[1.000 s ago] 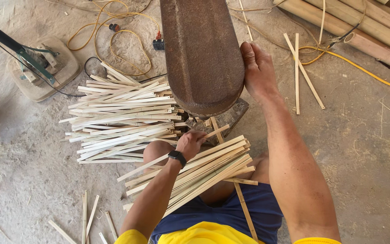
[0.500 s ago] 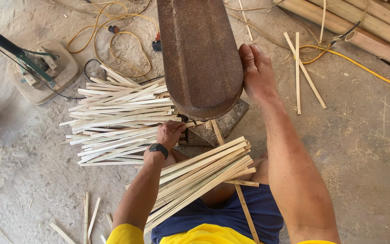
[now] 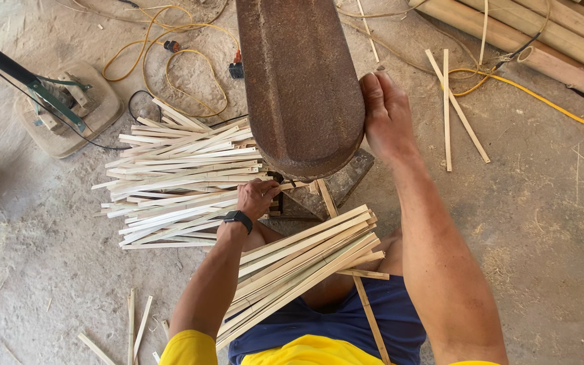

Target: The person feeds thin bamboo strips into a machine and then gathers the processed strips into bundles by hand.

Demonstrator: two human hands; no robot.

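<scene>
Left hand [image 3: 257, 197] fingers curled shut on a thin bamboo strip [image 3: 290, 184], fed under the rusty machine housing [image 3: 299, 81]. Right hand [image 3: 386, 115] flat, fingers together, bracing the housing's side. Cut pile [image 3: 177, 182] fanned leftward within reach; uncut bundle [image 3: 299, 263] resting across lap.

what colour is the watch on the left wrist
Black watch, clearest in the head view.
</scene>
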